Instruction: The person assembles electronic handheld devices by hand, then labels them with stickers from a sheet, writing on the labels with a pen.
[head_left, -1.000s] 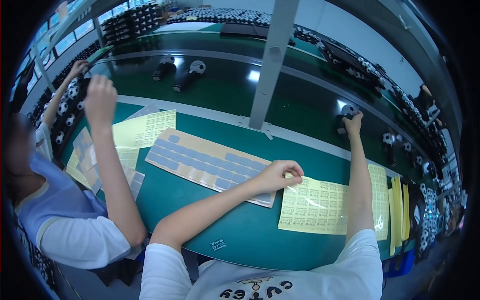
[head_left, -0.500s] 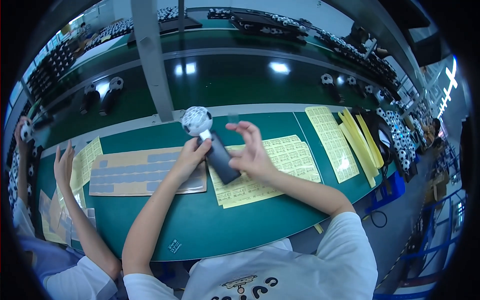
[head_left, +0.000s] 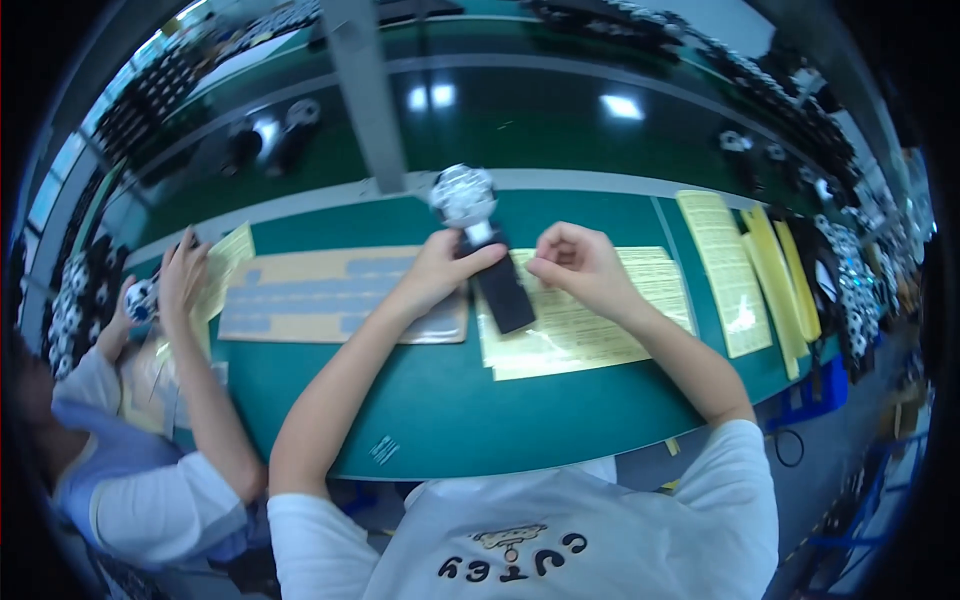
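Observation:
My left hand (head_left: 440, 275) grips a black-handled device with a football-patterned ball head (head_left: 464, 196) by its neck. Its thumb lies across the top of the dark handle (head_left: 508, 300), which slants down to the right. Just right of the handle, apart from it, my right hand (head_left: 585, 265) is closed, with thumb and fingertips pinched together. Whatever it may hold is hidden or too small to name. Beneath both lie yellow sticker sheets (head_left: 600, 335) with rows of printed labels. A brown sheet with grey strips (head_left: 340, 298) lies beside my left forearm.
At left a co-worker's hands (head_left: 180, 280) hold another football-headed piece (head_left: 142, 300). Yellow sheets (head_left: 725, 275) and folded yellow strips (head_left: 775, 285) lie at right. A small label (head_left: 384, 450) sits near the green table's (head_left: 440, 420) front edge. A metal post (head_left: 365, 110) rises behind.
The view has shifted, so the table appears further left and lower before. My right hand has drawn back from the handle and its fingers have curled into a pinch. The co-worker's hands have come together.

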